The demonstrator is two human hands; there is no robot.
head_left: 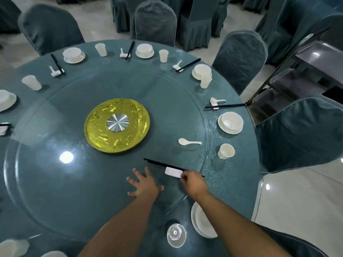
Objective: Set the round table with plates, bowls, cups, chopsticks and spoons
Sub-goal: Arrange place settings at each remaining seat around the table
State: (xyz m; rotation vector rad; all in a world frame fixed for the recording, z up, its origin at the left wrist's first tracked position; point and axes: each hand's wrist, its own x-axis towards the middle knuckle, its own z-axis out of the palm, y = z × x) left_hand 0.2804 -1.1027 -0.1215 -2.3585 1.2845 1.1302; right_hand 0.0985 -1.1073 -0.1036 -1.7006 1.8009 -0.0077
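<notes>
right hand (193,179): fingers pinch white chopstick rest (173,172), lower centre-right of frame, black chopsticks (157,163) lying across it | left hand (146,183): fingers spread apart, flat on glass turntable (55,201) | loose spoon (188,142) right of centre on turntable | cup (226,151), bowl on plate (230,122) on desk (232,186) rim at right

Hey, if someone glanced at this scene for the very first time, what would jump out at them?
Probably the shiny gold disc with its silver hub at the middle of the glass turntable. Next, the two bare arms reaching in from the near edge: the left hand spread flat on the glass, the right hand pinching a white rest beside black chopsticks.
</notes>
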